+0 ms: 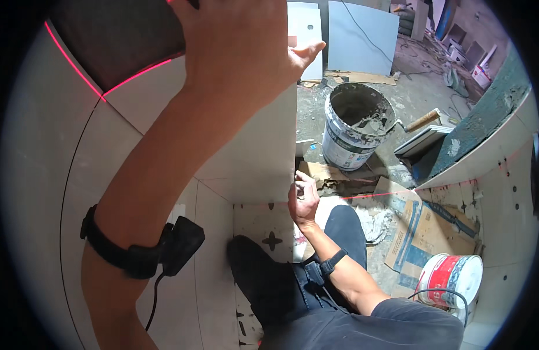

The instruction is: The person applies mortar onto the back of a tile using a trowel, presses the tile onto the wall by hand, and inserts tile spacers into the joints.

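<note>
A large pale tile panel (263, 146) stands upright in front of me, its long edge running down toward my knees. My left hand (240, 44) reaches across high on the panel, thumb stretched out past that edge. Its other fingers are spread and partly cut off by the top of the view, so their contact cannot be made out. Lower down, my right hand (304, 201) has its fingers curled at the panel's long edge and appears to grip it. Each of my forearms wears a black strap with a small device.
A bucket of grey mortar (360, 125) stands beyond the panel, a trowel handle (424, 119) beside it. White boards (362, 38) lean behind. At right are a red-and-white tub (450, 280), flattened cardboard (409, 236) and a tiled wall (508, 221). Red laser lines cross the walls.
</note>
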Available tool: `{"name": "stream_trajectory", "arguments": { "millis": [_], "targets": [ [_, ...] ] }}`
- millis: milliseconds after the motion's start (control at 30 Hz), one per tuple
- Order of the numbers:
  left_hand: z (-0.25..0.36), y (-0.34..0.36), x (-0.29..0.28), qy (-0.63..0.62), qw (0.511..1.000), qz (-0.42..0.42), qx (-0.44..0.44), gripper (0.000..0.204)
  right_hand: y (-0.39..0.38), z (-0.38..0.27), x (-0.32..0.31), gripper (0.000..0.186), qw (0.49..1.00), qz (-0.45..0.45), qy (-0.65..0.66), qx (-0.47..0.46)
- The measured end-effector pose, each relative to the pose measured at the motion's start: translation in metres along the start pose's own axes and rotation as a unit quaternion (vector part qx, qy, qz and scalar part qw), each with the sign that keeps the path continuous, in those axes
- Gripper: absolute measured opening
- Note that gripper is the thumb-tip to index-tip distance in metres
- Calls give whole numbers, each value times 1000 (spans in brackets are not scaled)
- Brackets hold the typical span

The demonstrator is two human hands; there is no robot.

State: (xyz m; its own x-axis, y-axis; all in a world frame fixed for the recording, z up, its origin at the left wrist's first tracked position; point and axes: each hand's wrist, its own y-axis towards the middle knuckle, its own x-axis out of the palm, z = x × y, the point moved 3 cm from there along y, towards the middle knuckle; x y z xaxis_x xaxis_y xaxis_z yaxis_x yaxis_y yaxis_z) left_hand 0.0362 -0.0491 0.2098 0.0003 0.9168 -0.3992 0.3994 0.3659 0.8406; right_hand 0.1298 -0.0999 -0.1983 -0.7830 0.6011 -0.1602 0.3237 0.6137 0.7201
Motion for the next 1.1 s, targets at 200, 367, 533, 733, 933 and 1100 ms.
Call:
{"name": "stream_trajectory", "arguments": {
  "millis": [200,367,533,733,933,1100],
  "targets": [
    [3,-2,9,34,999,-9,7,91,-5,2,5,6,999,-11,9,38],
    [2,-5,12,80,997,5,22,89,-8,8,5,10,998,-32,21,41],
    [2,-4,10,49,998,9,27,85,-6,9,5,10,998,-36,19,54],
    [2,-3,10,51,997,43,43,74,-5,6,4,10,999,-27,4,37],
    [-2,-4,22,81,982,159,67,65,-7,5,8,9,998,-25,14,49],
    [-18,6,50,185,951,236,80,62,-2,-4,12,7,997,-18,38,63]
  ]
}}
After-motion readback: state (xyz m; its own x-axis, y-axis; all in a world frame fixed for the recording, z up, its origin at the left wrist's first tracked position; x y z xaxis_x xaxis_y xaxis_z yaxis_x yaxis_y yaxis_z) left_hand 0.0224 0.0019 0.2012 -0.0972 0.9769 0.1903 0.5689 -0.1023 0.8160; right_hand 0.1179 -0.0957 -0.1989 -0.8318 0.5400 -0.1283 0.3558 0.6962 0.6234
